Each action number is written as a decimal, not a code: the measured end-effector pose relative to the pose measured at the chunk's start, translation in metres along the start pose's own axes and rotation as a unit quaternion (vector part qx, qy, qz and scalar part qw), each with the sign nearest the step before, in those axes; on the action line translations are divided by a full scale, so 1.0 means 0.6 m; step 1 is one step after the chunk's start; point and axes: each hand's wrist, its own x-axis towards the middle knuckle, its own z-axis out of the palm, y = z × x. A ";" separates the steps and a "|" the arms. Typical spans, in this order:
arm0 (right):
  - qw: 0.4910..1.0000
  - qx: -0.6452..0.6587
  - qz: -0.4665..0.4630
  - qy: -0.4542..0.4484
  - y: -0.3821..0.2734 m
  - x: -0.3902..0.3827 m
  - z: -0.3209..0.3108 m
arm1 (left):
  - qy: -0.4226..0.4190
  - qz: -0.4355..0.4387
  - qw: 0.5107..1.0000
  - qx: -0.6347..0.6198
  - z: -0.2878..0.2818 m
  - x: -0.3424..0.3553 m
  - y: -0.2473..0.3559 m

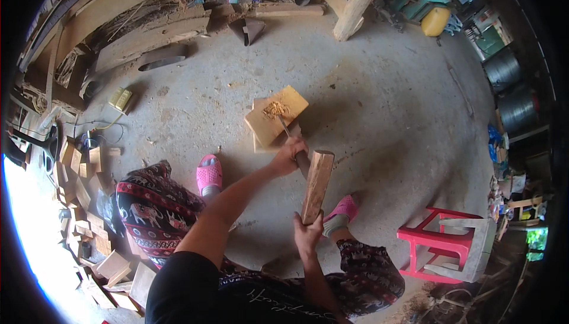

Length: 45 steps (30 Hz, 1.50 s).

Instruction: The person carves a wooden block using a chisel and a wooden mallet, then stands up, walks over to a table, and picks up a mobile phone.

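My left hand (pixel 290 153) is closed round a chisel (pixel 284 125), whose blade slants down to a pale wooden block (pixel 264 125). Curled wood shavings (pixel 275 109) lie at the blade's tip, partly covering the cut. Another piece of wood (pixel 258 145) shows beneath the block. Nearer to me, my right hand (pixel 308 233) grips the lower end of a wooden mallet (pixel 318 183), a thick angular piece of wood. The mallet's upper end comes close to the back end of the chisel; I cannot tell whether they touch.
A red and grey plastic stool (pixel 444 244) lies tipped over at the right. Many wood offcuts (pixel 86 205) are heaped at the left, near a yellow box with a cord (pixel 120 99). A wooden post (pixel 358 10) stands at the back. My feet in pink slippers (pixel 208 176) flank the block.
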 end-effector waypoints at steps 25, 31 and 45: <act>0.979 0.180 0.098 -0.005 -0.072 0.035 -0.045 | 0.024 -0.037 0.995 -0.091 -0.040 0.034 0.068; 0.973 0.194 0.121 -0.004 -0.099 0.029 -0.050 | 0.021 0.005 0.999 -0.042 -0.065 0.059 0.073; 0.977 0.165 0.119 -0.059 -0.086 0.022 -0.047 | 0.059 0.009 0.998 -0.015 -0.053 0.057 0.017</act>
